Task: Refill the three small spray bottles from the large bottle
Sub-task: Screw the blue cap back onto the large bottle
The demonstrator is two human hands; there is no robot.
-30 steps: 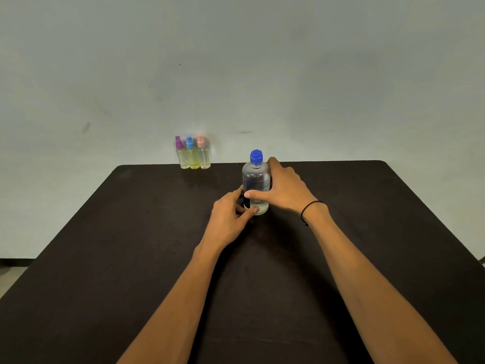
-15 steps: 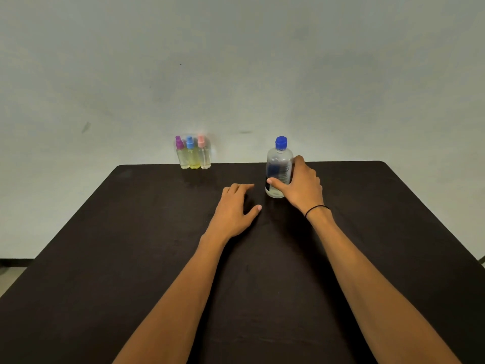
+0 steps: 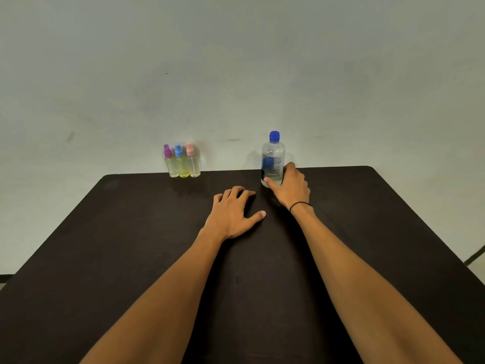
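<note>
A large clear bottle (image 3: 273, 156) with a blue cap and blue label stands upright near the table's far edge, right of centre. My right hand (image 3: 291, 189) wraps around its lower part, thumb across the front. My left hand (image 3: 232, 214) lies flat on the table with fingers spread, holding nothing, to the left of and nearer than the bottle. Three small spray bottles stand close together at the far edge to the left: one with a purple top (image 3: 170, 162), one with a blue top and yellow liquid (image 3: 182, 164), one with a pink top (image 3: 193, 162).
The dark table (image 3: 131, 245) has rounded far corners and ends against a pale wall (image 3: 236, 74). A black band sits on my right wrist (image 3: 299, 205). Floor shows past the table's left and right edges.
My right hand has carried the large bottle away from me and to the right, then set it near the far edge. My left hand let go of it and now rests flat on the table.
</note>
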